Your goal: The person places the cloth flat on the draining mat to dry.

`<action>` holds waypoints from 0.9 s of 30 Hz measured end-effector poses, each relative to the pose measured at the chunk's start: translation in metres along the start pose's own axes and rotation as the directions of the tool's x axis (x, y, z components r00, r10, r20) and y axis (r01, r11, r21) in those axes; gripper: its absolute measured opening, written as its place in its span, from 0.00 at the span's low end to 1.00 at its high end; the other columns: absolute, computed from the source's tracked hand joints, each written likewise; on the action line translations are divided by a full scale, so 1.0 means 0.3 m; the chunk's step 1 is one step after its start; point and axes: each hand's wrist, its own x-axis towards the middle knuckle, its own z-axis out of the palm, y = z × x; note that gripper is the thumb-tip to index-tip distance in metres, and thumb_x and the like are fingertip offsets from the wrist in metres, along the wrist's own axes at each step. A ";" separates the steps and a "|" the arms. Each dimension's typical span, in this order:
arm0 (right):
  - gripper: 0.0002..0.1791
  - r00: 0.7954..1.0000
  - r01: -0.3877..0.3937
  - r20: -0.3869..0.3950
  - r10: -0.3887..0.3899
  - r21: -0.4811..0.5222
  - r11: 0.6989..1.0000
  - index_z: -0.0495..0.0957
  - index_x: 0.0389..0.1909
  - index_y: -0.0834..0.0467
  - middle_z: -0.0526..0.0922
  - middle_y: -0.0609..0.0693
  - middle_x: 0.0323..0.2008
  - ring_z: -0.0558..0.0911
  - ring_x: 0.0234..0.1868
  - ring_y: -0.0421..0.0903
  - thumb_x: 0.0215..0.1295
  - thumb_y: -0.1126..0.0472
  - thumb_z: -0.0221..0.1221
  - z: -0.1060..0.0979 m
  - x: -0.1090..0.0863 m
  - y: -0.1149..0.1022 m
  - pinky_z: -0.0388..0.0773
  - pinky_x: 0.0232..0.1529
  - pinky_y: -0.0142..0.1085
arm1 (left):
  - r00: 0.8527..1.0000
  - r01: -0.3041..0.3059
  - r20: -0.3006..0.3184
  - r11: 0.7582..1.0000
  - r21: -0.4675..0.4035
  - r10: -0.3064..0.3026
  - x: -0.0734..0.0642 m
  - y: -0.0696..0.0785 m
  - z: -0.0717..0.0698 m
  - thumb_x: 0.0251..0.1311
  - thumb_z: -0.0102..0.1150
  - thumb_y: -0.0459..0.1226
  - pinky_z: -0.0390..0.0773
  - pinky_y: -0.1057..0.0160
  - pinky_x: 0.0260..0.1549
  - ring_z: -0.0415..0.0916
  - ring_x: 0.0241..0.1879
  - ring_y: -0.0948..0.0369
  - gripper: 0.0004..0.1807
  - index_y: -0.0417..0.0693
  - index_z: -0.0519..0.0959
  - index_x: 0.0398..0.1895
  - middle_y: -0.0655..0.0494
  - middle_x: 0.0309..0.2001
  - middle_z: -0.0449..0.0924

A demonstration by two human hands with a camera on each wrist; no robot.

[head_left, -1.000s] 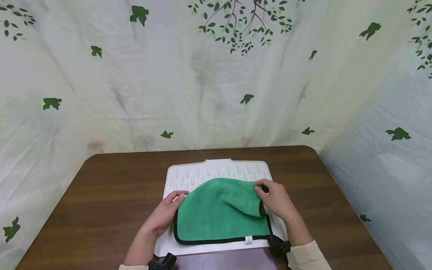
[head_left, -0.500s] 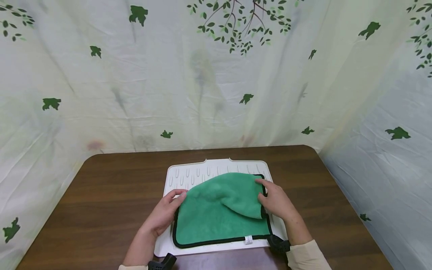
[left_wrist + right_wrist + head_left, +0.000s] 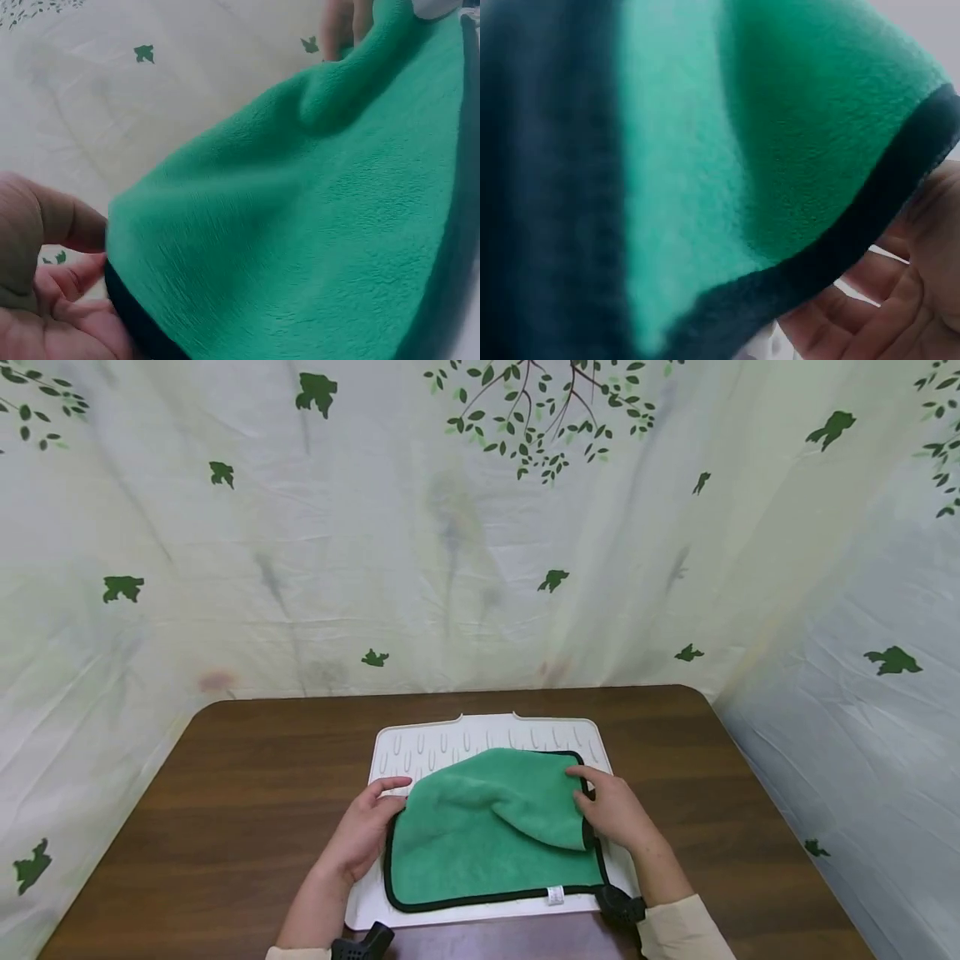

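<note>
A green plush towel (image 3: 480, 835) with black edging and a small white tag (image 3: 555, 895) lies folded over on a white ridged board (image 3: 420, 739). Its upper layer is wrinkled, with a raised crease on the right. At the towel's left edge is my left hand (image 3: 363, 831), thumb and forefinger apart, fingertips touching or very near the cloth. My right hand (image 3: 615, 806) touches the right edge, its forefinger stretched over the cloth and thumb by the black hem (image 3: 810, 262). The right wrist view has several right-hand fingers partly hidden behind that hem.
The board rests on a dark brown wooden table (image 3: 247, 810) near its front edge. A pale curtain (image 3: 337, 552) with green leaf prints hangs behind and to the right. Black straps with small devices (image 3: 363, 941) sit on both wrists.
My right hand has spread the towel's upper right corner outward, and its forefinger has straightened. My left hand has drawn slightly left, its thumb and forefinger farther apart.
</note>
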 end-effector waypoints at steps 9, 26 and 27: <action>0.22 0.977 0.101 -0.189 -0.094 0.028 0.995 0.78 0.65 0.53 0.81 0.61 0.62 0.84 0.42 0.53 0.73 0.68 0.56 -0.013 0.006 -0.006 0.81 0.35 0.42 | 0.985 -0.088 -0.143 0.995 0.051 0.095 -0.012 0.022 0.001 0.72 0.54 0.32 0.81 0.68 0.39 0.81 0.37 0.64 0.24 0.41 0.67 0.70 0.57 0.40 0.84; 0.20 0.989 0.145 0.051 -0.139 -0.128 0.981 0.79 0.63 0.58 0.83 0.62 0.59 0.81 0.35 0.49 0.72 0.66 0.57 -0.050 0.097 -0.021 0.77 0.34 0.41 | 0.985 -0.091 -0.104 0.931 0.354 0.136 0.068 0.046 -0.005 0.74 0.53 0.36 0.81 0.59 0.50 0.81 0.56 0.49 0.22 0.43 0.74 0.68 0.35 0.60 0.81; 0.20 0.987 0.150 0.073 -0.141 -0.147 0.978 0.79 0.63 0.58 0.83 0.61 0.59 0.82 0.35 0.48 0.72 0.66 0.57 -0.051 0.104 -0.020 0.77 0.36 0.41 | 0.987 -0.086 -0.095 0.924 0.373 0.131 0.074 0.047 -0.007 0.74 0.53 0.36 0.80 0.58 0.53 0.79 0.59 0.48 0.22 0.42 0.75 0.68 0.35 0.61 0.80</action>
